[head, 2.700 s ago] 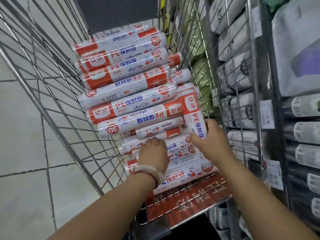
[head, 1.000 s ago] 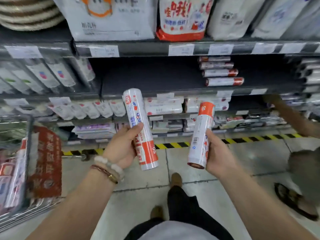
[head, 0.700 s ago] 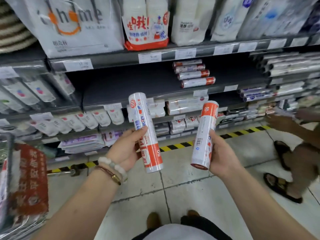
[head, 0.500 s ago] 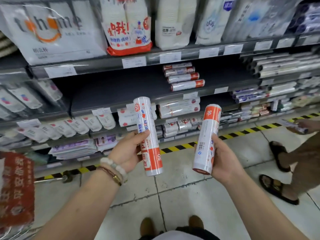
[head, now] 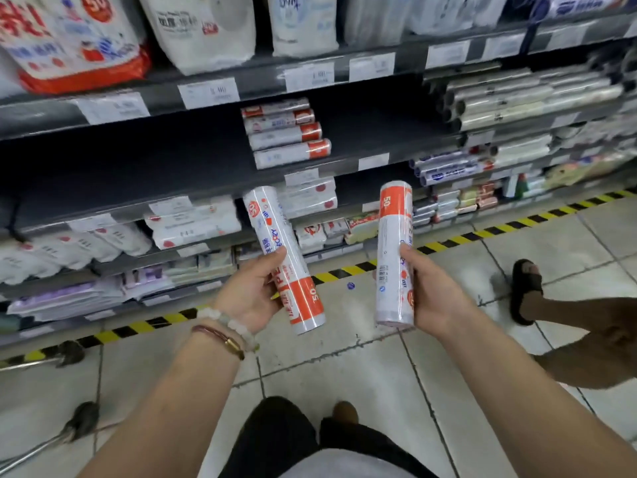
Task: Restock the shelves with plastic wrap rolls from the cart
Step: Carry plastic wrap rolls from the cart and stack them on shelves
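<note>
My left hand (head: 250,294) grips a white and orange plastic wrap roll (head: 275,232), held nearly upright and leaning left at the top. In my right hand (head: 431,294) is a second plastic wrap roll (head: 393,236), upright with its orange band on top. Both are held out in front of a dark shelf (head: 172,174) that is mostly bare. On that shelf lies a small stack of several matching rolls (head: 287,134), up and behind my hands. Only the cart's wheels (head: 81,417) show at the lower left.
Bagged goods (head: 196,29) fill the shelf above. Long foil and wrap rolls (head: 527,98) lie to the right, flat packets (head: 193,225) on the lower shelves. A yellow and black floor stripe (head: 344,272) runs along the shelving. Another person's sandalled foot (head: 525,291) stands at the right.
I took two rolls out of the cart and turned to the shelves. Over the last second the view has drawn closer to the shelf and the cart has slid out to the left.
</note>
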